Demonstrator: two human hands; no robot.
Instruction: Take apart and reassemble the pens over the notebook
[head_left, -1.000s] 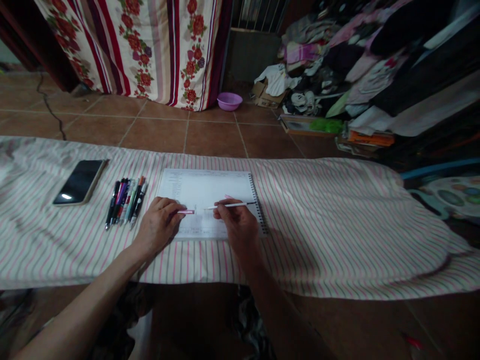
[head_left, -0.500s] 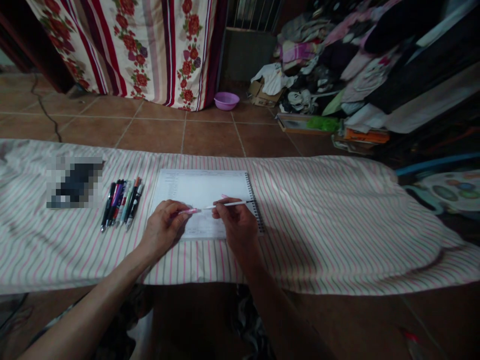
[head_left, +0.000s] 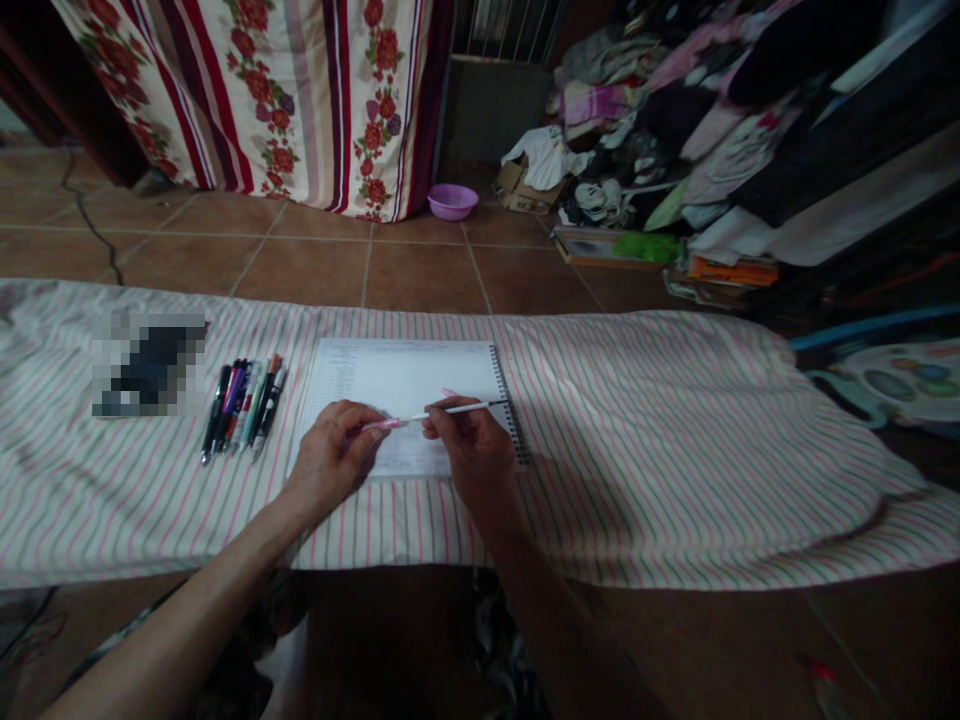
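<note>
A spiral notebook (head_left: 409, 385) lies open on a striped cloth (head_left: 645, 440). Over its lower half my right hand (head_left: 469, 455) pinches a thin white pen (head_left: 461, 408) that points left. My left hand (head_left: 330, 460) is closed on a small pink pen cap (head_left: 379, 424), and the cap meets the pen's tip. Both hands rest on the page's near edge.
Several pens (head_left: 244, 405) lie in a row left of the notebook, with a blurred dark phone (head_left: 150, 365) beyond them. Behind the cloth are a tiled floor (head_left: 420, 270), a floral curtain (head_left: 300, 100), a purple bowl (head_left: 452, 201) and a heap of clothes (head_left: 675, 120).
The pink cap in my left hand has moved right, closing the gap to the pen's tip. The view shifted slightly left.
</note>
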